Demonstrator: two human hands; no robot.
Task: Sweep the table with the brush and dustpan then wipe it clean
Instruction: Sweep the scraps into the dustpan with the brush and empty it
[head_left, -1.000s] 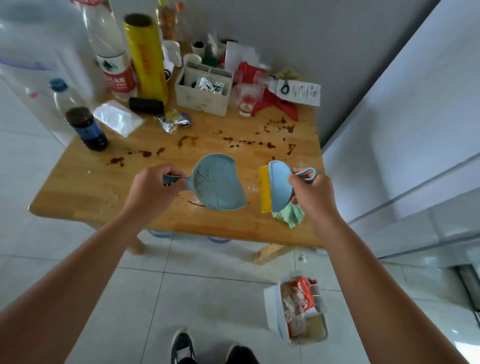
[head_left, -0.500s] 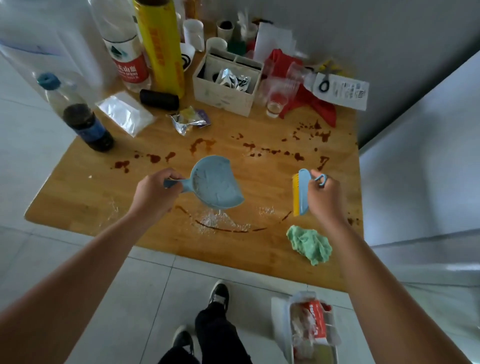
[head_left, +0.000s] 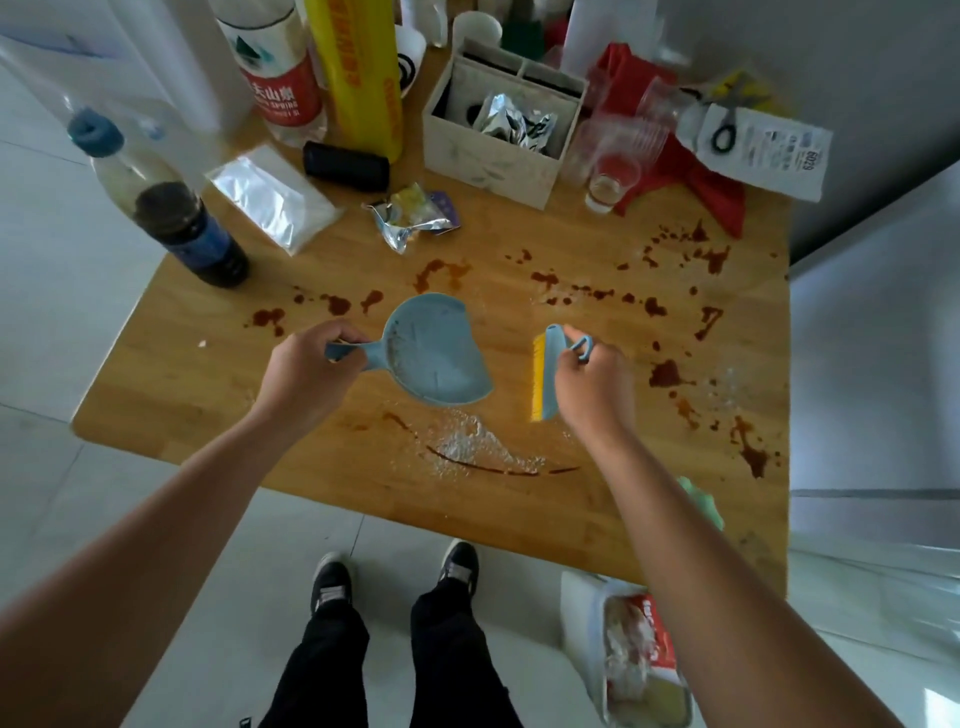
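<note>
Left hand (head_left: 306, 369) fists the smooth rounded blue dustpan (head_left: 434, 353); right hand (head_left: 595, 387) grips the yellow-bristled brush (head_left: 545, 371).

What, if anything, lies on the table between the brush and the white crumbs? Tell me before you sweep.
Nothing visible does. The brush in the right hand is just beyond the white crumbs, with only bare, stained wood between. The dustpan in the left hand sits beside that path, not across it.
</note>
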